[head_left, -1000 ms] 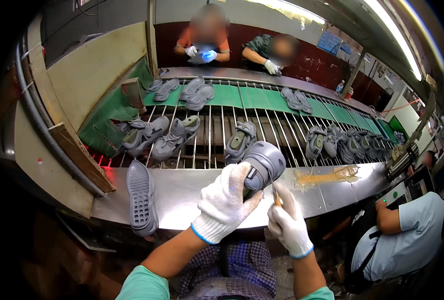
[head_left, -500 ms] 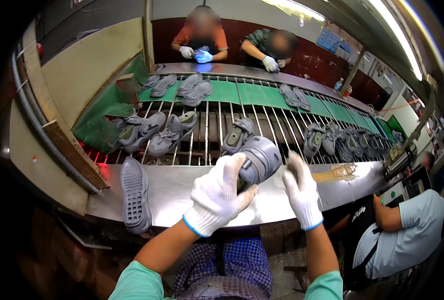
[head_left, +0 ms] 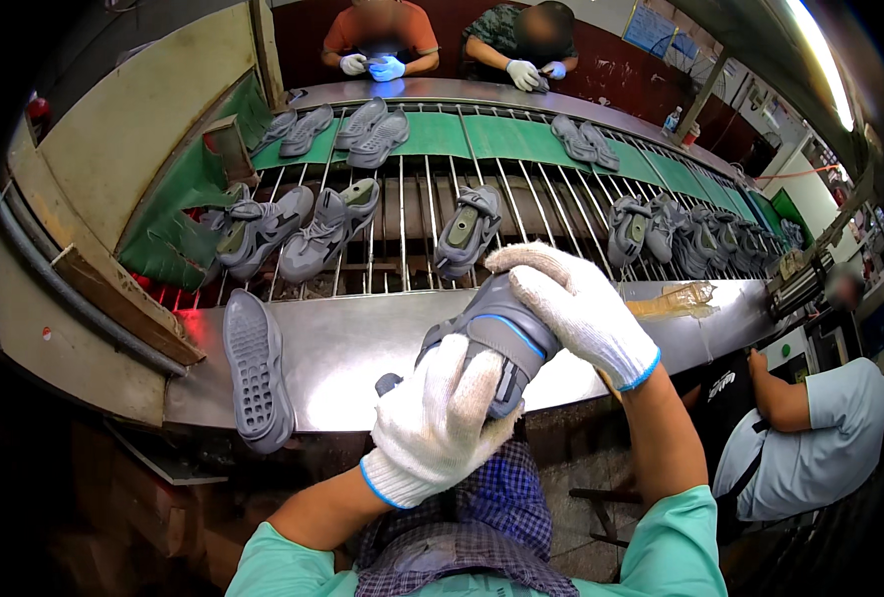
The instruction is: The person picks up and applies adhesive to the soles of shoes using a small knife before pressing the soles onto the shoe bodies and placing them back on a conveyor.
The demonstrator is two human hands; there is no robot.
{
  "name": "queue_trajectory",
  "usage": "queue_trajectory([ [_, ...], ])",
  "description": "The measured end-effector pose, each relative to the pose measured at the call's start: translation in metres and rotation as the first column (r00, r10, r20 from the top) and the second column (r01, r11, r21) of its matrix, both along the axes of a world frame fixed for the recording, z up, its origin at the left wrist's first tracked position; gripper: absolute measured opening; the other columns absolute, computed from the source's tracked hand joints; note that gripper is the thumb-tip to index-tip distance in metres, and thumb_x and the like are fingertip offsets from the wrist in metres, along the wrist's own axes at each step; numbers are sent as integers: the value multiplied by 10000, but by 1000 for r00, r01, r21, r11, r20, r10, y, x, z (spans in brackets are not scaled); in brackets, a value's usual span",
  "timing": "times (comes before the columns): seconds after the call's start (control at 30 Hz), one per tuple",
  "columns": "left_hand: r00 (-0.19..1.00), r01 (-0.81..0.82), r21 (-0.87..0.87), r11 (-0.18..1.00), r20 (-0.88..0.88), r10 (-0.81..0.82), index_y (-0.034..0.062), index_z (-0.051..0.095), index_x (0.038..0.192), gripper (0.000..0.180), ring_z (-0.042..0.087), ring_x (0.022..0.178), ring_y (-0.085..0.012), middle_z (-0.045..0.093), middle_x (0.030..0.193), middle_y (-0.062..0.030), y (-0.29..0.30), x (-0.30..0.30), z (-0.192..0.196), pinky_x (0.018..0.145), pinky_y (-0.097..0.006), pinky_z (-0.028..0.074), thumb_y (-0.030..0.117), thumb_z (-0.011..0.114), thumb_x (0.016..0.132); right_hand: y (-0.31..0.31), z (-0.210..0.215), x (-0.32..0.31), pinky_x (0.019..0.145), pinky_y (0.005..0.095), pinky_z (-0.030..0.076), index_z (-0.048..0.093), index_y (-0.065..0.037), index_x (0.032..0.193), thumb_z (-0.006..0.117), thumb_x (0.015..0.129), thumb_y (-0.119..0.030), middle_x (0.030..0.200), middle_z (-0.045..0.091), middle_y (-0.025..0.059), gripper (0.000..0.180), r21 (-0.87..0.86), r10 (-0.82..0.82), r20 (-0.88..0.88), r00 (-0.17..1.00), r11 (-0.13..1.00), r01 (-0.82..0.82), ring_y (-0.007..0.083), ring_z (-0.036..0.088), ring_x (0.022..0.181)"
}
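Above the steel ledge (head_left: 352, 343), both my gloved hands hold a grey shoe (head_left: 506, 323). My left hand (head_left: 440, 423) wraps round its near left side, fingers closed across it. Over the far right end curves my right hand (head_left: 583, 310), its fingers pressed to the surface and its thumb partly hidden. A thin blue line of light or colour runs along the shoe's side. To the left, a loose grey sole (head_left: 258, 370) lies tread up on the ledge, its near end reaching past the front edge.
Beyond the ledge, a rack of metal rods (head_left: 402, 229) carries several grey shoes (head_left: 469, 231). Grey soles (head_left: 377, 137) rest on a green belt (head_left: 432, 139). Two people work across the line. Another person (head_left: 800, 438) sits at right. A wooden post (head_left: 113, 298) borders the left.
My right hand has moved from beside the shoe onto its far end and closed on it. The shoe has turned and come nearer in my left hand. The view has shifted.
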State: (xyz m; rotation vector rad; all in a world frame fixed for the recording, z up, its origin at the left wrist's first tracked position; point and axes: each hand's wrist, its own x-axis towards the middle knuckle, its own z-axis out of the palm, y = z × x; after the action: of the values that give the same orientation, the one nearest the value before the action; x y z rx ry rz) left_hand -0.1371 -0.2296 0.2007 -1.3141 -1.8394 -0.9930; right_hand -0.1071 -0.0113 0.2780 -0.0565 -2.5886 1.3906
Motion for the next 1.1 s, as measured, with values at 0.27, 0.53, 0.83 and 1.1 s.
queue_trajectory([
  [0.27,994,26,-8,1000,104,-26,35,478,1386,823,764,859,-361,654,1217,-246,3,-9,6,634,-413,645,229,945,738,2,6,-15,973,405,576,723,-73,1260,545,1061,-345,1116,773,190,381,210,8,2,1000,978,-8,337,754,1060],
  [0.53,925,70,10,998,374,-68,15,443,1398,850,767,935,-395,697,1175,-240,-6,-59,9,799,-455,638,249,942,752,-9,-8,-62,811,497,590,681,-94,1222,550,1079,-414,1002,764,195,375,480,29,-211,977,874,77,404,746,903],
  [0.83,704,-65,-48,997,706,79,-21,486,1434,913,689,1137,-298,659,1274,-212,-16,-131,-4,1005,-402,558,349,957,746,-12,-54,-132,805,472,612,599,-103,1379,578,1062,-457,1146,756,160,476,480,46,-303,952,870,111,376,756,957],
  [1.1,646,-51,5,999,763,29,-6,461,1452,883,682,1135,-273,655,1258,-205,-19,-153,-20,999,-409,568,297,944,778,-14,-94,-128,937,469,594,425,-61,1568,655,1023,-377,1416,621,242,670,284,2,-314,950,954,92,431,704,1142],
])
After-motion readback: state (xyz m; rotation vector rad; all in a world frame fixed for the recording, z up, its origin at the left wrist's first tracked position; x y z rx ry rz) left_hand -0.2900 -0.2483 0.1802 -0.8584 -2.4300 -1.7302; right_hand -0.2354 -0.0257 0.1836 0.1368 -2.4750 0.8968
